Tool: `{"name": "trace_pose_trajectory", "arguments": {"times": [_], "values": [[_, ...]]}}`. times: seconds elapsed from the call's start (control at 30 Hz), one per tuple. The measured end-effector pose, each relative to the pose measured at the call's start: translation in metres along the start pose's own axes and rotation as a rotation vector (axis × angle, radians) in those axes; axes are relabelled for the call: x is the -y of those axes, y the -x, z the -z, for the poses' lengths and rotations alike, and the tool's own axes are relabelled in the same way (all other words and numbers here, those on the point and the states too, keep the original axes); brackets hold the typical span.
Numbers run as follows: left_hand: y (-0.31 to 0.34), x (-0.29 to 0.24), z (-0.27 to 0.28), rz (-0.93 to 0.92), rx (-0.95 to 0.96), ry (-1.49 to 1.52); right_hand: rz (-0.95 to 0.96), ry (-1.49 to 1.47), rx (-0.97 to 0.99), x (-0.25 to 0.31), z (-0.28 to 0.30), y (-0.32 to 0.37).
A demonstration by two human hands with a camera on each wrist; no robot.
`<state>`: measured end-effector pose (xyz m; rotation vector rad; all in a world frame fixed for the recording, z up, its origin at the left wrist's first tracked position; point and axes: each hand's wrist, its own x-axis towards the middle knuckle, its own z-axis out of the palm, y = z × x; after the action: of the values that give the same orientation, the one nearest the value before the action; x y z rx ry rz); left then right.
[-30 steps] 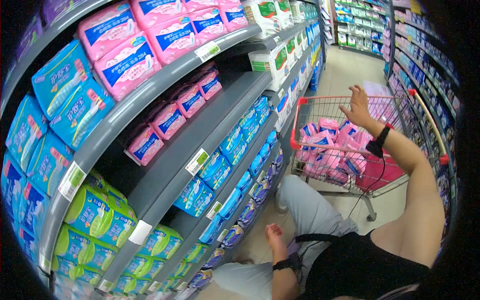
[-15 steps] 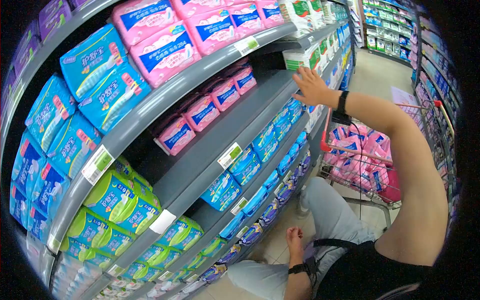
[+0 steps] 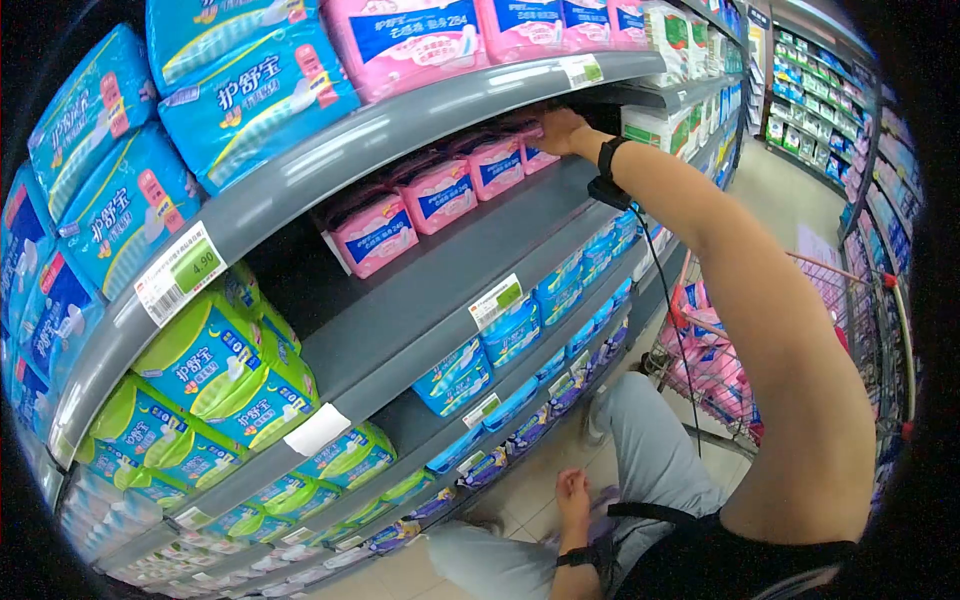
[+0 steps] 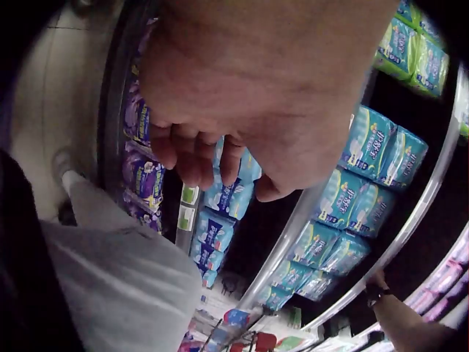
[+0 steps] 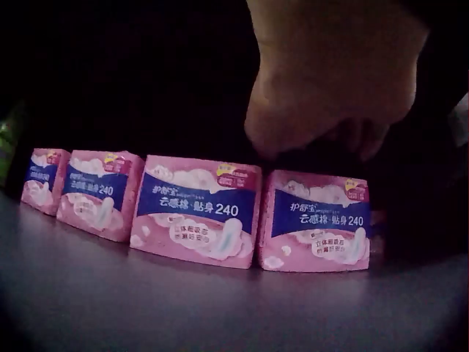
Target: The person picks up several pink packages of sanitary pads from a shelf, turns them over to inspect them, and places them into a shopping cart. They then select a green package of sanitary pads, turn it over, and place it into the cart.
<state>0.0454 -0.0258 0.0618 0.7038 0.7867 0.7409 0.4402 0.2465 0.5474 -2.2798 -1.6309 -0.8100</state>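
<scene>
Pink packs (image 5: 194, 213), four abreast, right hand (image 5: 330, 88) at one end, grip unclear; left hand (image 4: 234, 103) loosely curled.

Small pink packs (image 5: 319, 246): brand 护舒宝 on the front; below it, 云感棉·贴身 240, clearest on the two rightmost in the right wrist view. Finer print under that, blurred.
Large pink packs (image 3: 410, 45), upper shelf: 护舒宝, number 284.
Blue packs (image 3: 255, 100): 护舒宝 in white. Same name on green packs (image 3: 205, 365).
Price label (image 3: 180, 272) on the upper shelf edge (image 3: 325, 120): 4.90 on green, barcode beside it. Lower price label (image 3: 497, 303): too small to read.
</scene>
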Motion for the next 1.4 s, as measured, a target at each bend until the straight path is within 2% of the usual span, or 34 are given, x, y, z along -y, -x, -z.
{"name": "trace_pose_trajectory", "arguments": {"times": [0.07, 0.1, 0.13, 0.2, 0.3, 0.4, 0.43, 0.53, 0.63, 0.73, 0.83, 0.93, 1.03, 1.13, 1.23, 1.3, 1.4], "values": [[-0.005, 0.006, 0.002, 0.012, -0.017, 0.025, -0.130, -0.017, -0.150, -0.004, -0.013, -0.012], [-0.004, 0.005, 0.000, 0.015, -0.048, 0.057, -0.078, 0.081, -0.123, -0.018, -0.025, -0.024], [-0.002, 0.004, -0.001, 0.021, -0.077, 0.087, -0.033, 0.096, -0.208, -0.020, -0.027, -0.027], [-0.002, 0.001, -0.001, 0.057, -0.054, -0.062, 0.056, 0.131, -0.375, -0.029, -0.033, -0.033], [0.000, -0.004, -0.002, 0.074, -0.014, -0.136, 0.203, 0.352, -0.492, -0.043, -0.052, -0.044], [-0.004, -0.002, -0.005, 0.076, 0.019, -0.147, 0.155, -0.140, 0.161, -0.037, -0.046, -0.044], [-0.006, 0.000, -0.005, 0.076, 0.028, -0.153, -0.086, -0.201, 0.289, -0.007, -0.017, -0.021], [-0.007, 0.003, -0.010, 0.068, 0.012, -0.109, 0.113, -0.249, 0.146, -0.019, -0.031, -0.023], [-0.003, -0.001, -0.012, 0.061, 0.003, -0.105, 0.099, -0.322, 0.297, -0.028, -0.020, -0.023], [0.004, -0.012, -0.015, 0.055, 0.033, -0.130, -0.052, -0.090, 0.325, -0.034, -0.029, -0.028], [-0.001, -0.001, -0.008, 0.062, 0.045, -0.111, 0.001, -0.327, 0.143, -0.042, -0.029, -0.021], [0.003, -0.001, -0.007, 0.049, 0.041, -0.107, -0.080, -0.293, 0.232, -0.041, -0.019, -0.017], [-0.001, 0.009, -0.004, 0.016, 0.058, -0.180, -0.070, -0.095, 0.408, -0.045, -0.009, -0.021], [-0.003, 0.011, 0.000, 0.007, 0.093, -0.210, 0.105, 0.043, 0.257, -0.047, -0.013, -0.019], [-0.002, 0.010, -0.001, -0.010, 0.104, -0.239, 0.033, 0.278, 0.567, -0.033, 0.002, -0.017], [0.001, 0.009, -0.004, 0.018, 0.094, -0.235, 0.039, 0.328, 0.447, -0.018, 0.024, 0.003], [0.006, 0.006, -0.004, 0.016, 0.092, -0.261, 0.029, 0.359, 0.279, -0.024, 0.020, 0.016]]}}
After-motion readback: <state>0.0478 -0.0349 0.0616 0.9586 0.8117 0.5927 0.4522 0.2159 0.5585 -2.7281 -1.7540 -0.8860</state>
